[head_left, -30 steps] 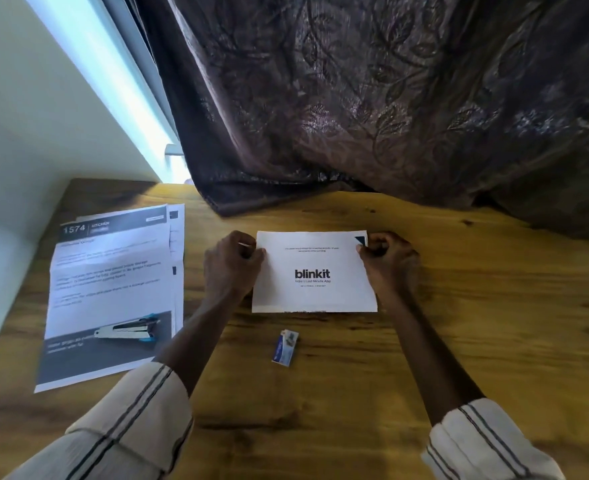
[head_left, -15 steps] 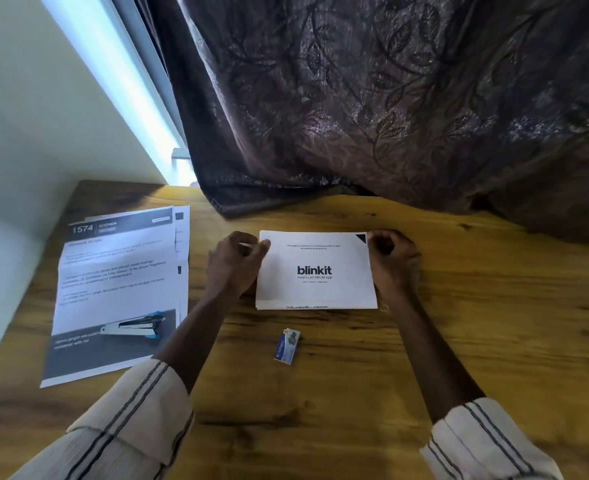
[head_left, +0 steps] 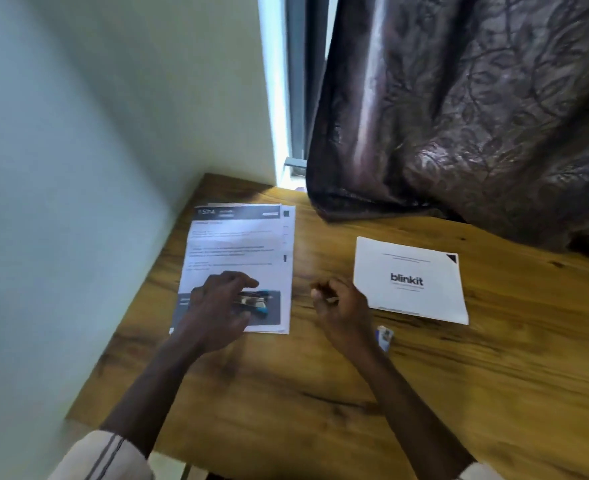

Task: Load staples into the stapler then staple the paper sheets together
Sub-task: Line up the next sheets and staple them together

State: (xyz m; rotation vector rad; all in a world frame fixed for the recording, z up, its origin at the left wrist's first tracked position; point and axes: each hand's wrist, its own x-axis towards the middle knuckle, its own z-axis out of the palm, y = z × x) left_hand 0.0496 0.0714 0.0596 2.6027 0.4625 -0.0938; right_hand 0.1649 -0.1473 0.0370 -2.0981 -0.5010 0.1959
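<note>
Leaving the squared sheets (head_left: 411, 280) on the desk (head_left: 321, 393), your left hand (head_left: 217, 306) has moved onto the stapler (head_left: 256, 301), fingers spread, not yet clamped, right hand (head_left: 341, 306) loosely curled and empty, so loading starts next, staple box (head_left: 385, 337) nearby.

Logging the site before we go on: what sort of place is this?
Probably a room in a home, at a desk by a window: a wooden table set into a wall corner, a heavy patterned curtain hanging over its far edge, and printed papers lying on it.
</note>
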